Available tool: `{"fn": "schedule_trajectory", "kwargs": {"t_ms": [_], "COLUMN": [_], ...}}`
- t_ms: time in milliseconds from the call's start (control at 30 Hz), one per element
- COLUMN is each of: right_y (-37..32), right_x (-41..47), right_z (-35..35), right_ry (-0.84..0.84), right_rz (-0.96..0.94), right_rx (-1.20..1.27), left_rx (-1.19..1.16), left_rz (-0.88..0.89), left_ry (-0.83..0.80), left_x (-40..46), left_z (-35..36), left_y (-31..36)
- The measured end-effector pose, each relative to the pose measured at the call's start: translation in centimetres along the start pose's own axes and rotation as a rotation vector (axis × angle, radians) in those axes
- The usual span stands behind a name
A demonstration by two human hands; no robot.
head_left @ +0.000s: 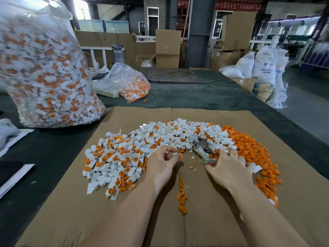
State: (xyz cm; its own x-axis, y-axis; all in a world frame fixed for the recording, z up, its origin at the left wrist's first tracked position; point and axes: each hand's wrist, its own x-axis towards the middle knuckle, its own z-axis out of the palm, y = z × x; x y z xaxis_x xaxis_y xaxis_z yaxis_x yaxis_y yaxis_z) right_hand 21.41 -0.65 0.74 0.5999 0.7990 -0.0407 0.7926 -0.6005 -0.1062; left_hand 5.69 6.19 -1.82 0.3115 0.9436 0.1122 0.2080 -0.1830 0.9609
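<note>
Left hand [161, 164] pinching small part [178, 155], cutters [202, 146] nose toward cardboard's [71, 211] far edge, tilted left, handle ends gripped by right hand's [229, 168] curled fingers.

The long, dark grey bench [195, 93] runs back toward a grey pillar [199, 32]. Brown cardboard boxes [168, 45] stand stacked behind it, near a dark doorway [152, 22]. A red banner [238, 4] hangs high on the far wall. White sacks [263, 65] slump on the smooth grey floor [302, 113] at right. Daylight enters through a window [80, 9] at upper left.
</note>
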Motion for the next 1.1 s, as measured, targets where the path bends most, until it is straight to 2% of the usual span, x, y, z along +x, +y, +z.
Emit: {"fn": "schedule_trajectory", "kwargs": {"t_ms": [200, 300, 367, 500, 567, 867, 967, 1100], "right_y": [-0.5, -0.9, -1.3, -1.9, -2.0, -2.3, -2.5, -2.7], "right_x": [-0.3, -0.6, -0.9, -1.9, -2.3, -2.8, -2.9, -2.9], "right_z": [-0.7, -1.5, -2.1, -2.9, -3.1, -4.3, -4.3, -3.7], "right_ry": [0.141, 0.145, 0.066, -0.268, -0.372, -0.542, -0.524, -0.349], "right_rz": [-0.053, -0.148, -0.218, -0.281, -0.273, -0.289, -0.305, -0.367], "right_rx": [0.009, 0.123, 0.249, 0.560, 0.639, 0.707, 0.672, 0.549], "left_rx": [-0.102, -0.322, -0.458, -0.494, -0.493, -0.547, -0.581, -0.550], "left_rz": [-0.097, -0.207, -0.252, -0.295, -0.305, -0.334, -0.337, -0.347], "left_ry": [0.036, 0.052, 0.066, 0.094, 0.111, 0.184, 0.207, 0.235], "left_x": [0.1, 0.5, 0.7, 1.3, 1.5, 1.6, 1.6, 1.6], "left_z": [-0.1, -0.2, -0.2, -0.3, -0.4, -0.3, -0.2, 0.0], "left_y": [0.4, 0.8, 1.3, 1.9, 2.0, 2.3, 2.3, 2.4]}}
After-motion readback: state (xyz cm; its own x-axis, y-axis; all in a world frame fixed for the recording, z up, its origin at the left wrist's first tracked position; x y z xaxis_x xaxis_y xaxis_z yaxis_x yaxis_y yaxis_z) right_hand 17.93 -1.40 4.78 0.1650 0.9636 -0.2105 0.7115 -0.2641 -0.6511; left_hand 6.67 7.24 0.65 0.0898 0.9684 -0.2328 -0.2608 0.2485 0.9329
